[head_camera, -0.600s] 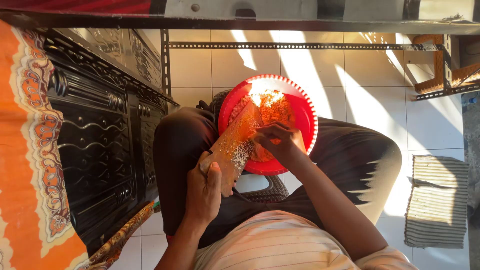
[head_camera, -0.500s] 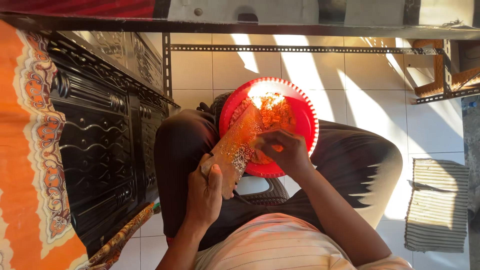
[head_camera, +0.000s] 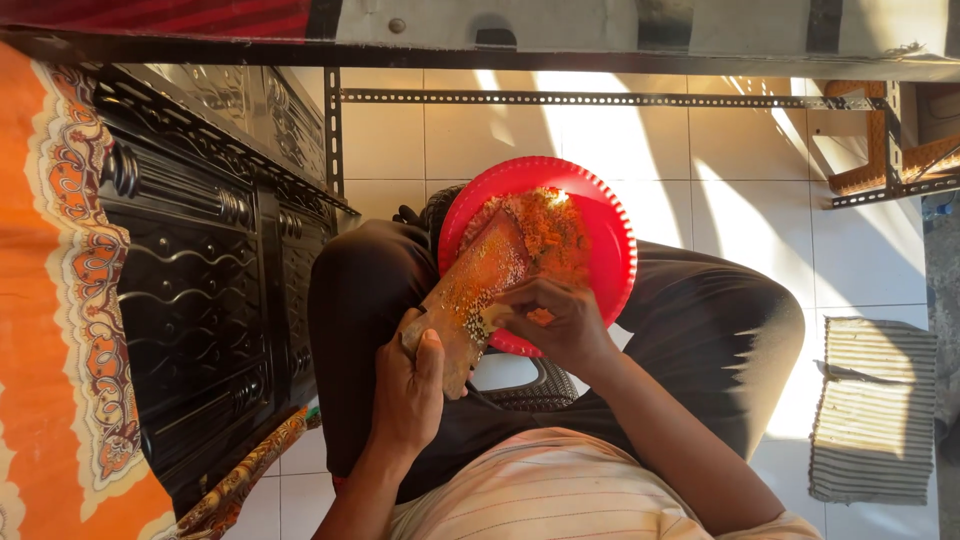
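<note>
Grater (head_camera: 475, 285), flat and orange-flecked, slants into red plate (head_camera: 610, 240) of shreds.

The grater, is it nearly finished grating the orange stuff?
A good pile of orange shreds already lies in the red plate. The left hand steadies the flat grater while the right hand presses a small piece against it. The piece is mostly hidden under the fingers, so little seems left.

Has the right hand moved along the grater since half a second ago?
Yes. The right hand has slid down the grater, away from the orange pile on the red plate and toward the left hand gripping the grater's lower end.
</note>
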